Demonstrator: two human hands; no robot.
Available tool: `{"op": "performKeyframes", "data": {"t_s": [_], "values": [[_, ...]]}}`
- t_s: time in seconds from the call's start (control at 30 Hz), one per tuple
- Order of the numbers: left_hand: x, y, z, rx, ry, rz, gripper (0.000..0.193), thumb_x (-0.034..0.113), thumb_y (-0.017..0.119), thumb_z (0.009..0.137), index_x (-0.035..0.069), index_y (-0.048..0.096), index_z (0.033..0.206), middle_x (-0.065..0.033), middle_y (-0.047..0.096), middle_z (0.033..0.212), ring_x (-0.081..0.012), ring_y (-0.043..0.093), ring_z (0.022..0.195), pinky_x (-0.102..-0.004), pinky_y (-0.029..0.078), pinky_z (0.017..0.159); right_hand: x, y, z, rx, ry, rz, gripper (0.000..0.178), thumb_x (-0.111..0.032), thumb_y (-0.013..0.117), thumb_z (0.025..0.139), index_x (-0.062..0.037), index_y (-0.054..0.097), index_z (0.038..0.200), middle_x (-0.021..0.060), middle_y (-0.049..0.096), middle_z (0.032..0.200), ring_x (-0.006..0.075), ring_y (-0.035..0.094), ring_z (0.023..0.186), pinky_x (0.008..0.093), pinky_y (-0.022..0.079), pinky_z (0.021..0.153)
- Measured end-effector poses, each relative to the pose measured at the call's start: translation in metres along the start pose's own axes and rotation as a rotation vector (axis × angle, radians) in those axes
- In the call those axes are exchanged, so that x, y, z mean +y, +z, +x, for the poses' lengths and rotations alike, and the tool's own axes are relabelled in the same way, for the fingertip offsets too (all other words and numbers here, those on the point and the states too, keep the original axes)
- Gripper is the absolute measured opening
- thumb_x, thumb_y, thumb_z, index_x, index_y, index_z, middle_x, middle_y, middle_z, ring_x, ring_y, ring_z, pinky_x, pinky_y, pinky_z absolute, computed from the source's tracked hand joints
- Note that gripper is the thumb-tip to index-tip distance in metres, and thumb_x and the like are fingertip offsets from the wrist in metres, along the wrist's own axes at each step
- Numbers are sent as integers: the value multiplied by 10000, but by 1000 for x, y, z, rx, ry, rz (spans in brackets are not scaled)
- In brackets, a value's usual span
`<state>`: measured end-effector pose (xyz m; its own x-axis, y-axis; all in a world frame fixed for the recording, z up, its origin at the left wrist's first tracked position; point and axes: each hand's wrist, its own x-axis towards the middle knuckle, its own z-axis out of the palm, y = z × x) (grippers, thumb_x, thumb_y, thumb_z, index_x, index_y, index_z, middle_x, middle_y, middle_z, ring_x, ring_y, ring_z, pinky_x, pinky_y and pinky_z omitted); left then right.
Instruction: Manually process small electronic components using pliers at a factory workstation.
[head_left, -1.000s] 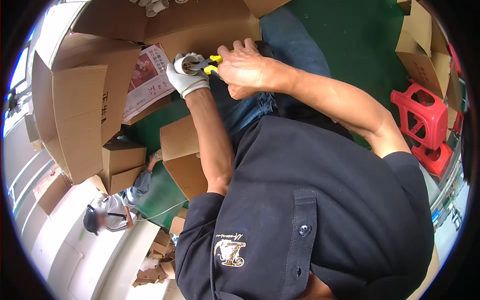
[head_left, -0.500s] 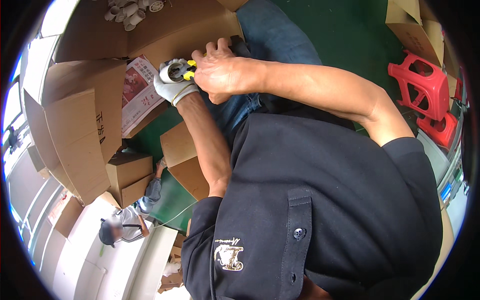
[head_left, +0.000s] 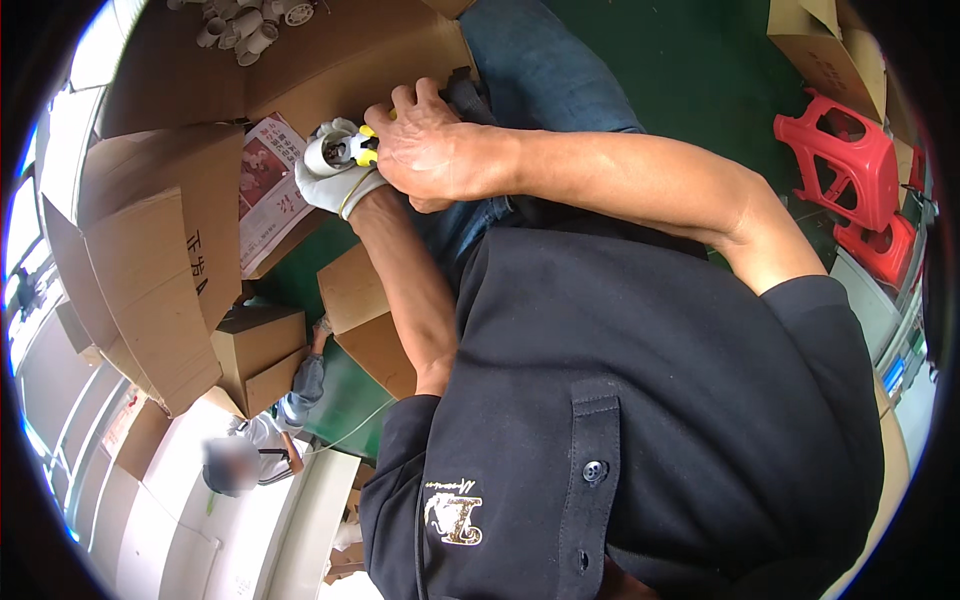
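My left hand point(head_left: 338, 190), in a white glove with a yellowish cuff edge, is closed round a white cup-shaped plastic part point(head_left: 315, 158). The open mouth of that part faces right, toward a pair of pliers point(head_left: 366, 148) with yellow handles. Bare and wrapped round those handles, my right hand point(head_left: 432, 158) hides most of them. The metal jaws reach into the cup's mouth, where small dark and metallic bits show; what they grip there is too small to tell.
Several white plastic parts point(head_left: 250, 30) lie in the large open carton point(head_left: 350, 70) beyond my hands. Another tall carton point(head_left: 150, 270) stands at left, near a printed box point(head_left: 268, 185). Red plastic stools point(head_left: 845, 160) are at right. A person point(head_left: 265, 450) works at lower left.
Both hands, with the white part and the pliers, have shifted slightly left. The cup's mouth has turned more to the right, and the jaws sit differently in it.
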<state>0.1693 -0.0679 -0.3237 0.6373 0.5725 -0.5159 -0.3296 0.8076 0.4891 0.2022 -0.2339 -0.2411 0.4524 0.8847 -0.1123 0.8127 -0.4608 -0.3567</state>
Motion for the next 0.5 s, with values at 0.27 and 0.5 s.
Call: {"op": "performKeyframes", "data": {"t_s": [0.27, 0.5], "values": [[3, 10, -24, -489, 15, -257, 581, 388, 685, 838, -27, 535, 1215, -178, 592, 1115, -339, 566, 1085, -517, 395, 1071, 30, 8, -11, -302, 69, 894, 405, -153, 547, 714, 7, 602, 1082, 213, 475, 1191, 393, 503, 1100, 455, 430, 920], [-2, 27, -44, -561, 247, 24, 508, 159, 637, 900, 12, 445, 1347, -99, 584, 1064, -249, 582, 1017, -469, 451, 1011, 33, 14, -29, -103, -123, 1024, 668, -67, 532, 684, -4, 498, 1348, 200, 452, 1266, 363, 477, 1187, 381, 389, 1026]]}}
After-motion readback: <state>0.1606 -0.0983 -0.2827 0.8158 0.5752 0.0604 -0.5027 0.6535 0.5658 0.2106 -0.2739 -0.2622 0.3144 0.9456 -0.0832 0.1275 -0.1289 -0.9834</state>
